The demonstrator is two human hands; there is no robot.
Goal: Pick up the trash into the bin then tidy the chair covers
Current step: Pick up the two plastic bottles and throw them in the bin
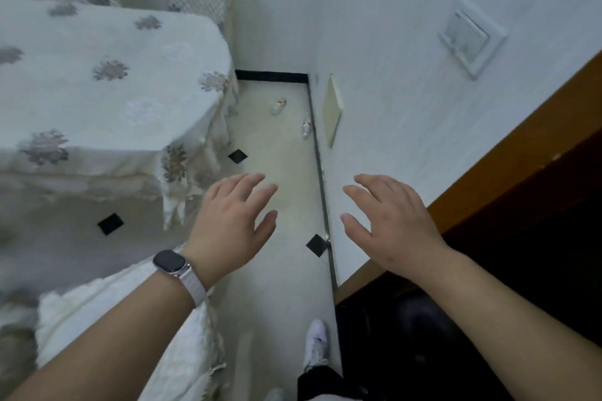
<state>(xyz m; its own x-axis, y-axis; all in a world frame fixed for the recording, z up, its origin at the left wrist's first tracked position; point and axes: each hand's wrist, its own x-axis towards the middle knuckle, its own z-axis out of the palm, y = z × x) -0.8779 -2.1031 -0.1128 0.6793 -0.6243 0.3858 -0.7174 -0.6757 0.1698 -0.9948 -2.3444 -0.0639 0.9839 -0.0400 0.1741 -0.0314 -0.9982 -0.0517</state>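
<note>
Two small crumpled white wrappers lie on the pale tiled floor ahead: one wrapper (278, 106) near the far corner, a second wrapper (306, 129) against the right wall's skirting. My left hand (233, 221), with a watch on its wrist, and my right hand (387, 221) are both held out above the floor, fingers spread and holding nothing. A white chair cover with grey flower print (107, 81) drapes the armchair on the left, its fringed edge hanging beside my left hand. No bin is in view.
A narrow strip of floor (277, 286) runs between the covered chairs on the left and the white wall (391, 75) on the right. A brown wooden door frame (521, 156) stands at right. A second white textured cover (130, 319) lies lower left. My white shoe (316, 343) is below.
</note>
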